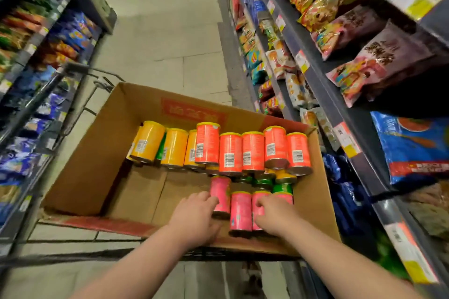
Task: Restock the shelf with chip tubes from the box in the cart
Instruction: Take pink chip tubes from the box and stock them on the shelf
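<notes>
Low at centre frame, inside the box [85, 165], the left hand [196, 213] and right hand [274, 213] curl round pink chip tubes [240, 211]; best grip each mid-body and lift straight, sparing the stacked row [230, 153] behind.

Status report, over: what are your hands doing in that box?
Left hand grips leftmost pink tube. Right hand grips another pink tube. Nothing in the way.

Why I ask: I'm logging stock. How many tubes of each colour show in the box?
Orange-red tubes: 5
Pink tubes: 4
Yellow tubes: at least 4, some buried
Green tubes: at least 3, mostly buried
Total: at least 16
</notes>
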